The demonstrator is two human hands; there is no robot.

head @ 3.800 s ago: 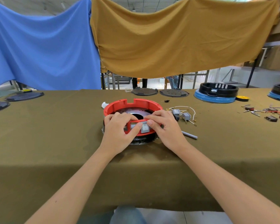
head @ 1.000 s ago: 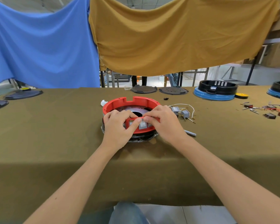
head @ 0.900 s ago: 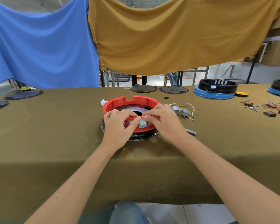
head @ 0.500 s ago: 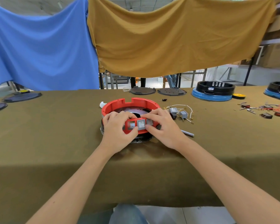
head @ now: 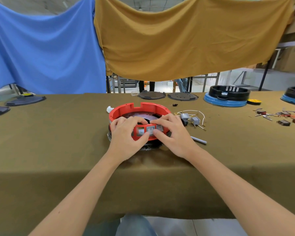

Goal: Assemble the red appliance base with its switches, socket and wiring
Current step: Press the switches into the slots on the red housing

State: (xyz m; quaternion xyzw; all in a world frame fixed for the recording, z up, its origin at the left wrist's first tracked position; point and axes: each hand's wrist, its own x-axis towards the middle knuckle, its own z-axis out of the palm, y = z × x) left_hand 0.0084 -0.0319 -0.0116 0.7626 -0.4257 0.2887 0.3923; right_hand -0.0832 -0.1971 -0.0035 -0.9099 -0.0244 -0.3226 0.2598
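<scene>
The red base (head: 140,109) sits on the olive-covered bench (head: 58,142). Both hands grasp its near wall: the left hand (head: 126,133) and right hand (head: 172,133) curl fingers over the rim, thumbs pressing by the grey switch (head: 151,129). Loose switches and wiring (head: 192,119) lie just right of the base.

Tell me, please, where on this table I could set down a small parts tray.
Free: the cloth left of the red base, up to the dark lids, and the near strip before both hands. Crowded: right of the base, with switches, wires and a grey stick.
</scene>
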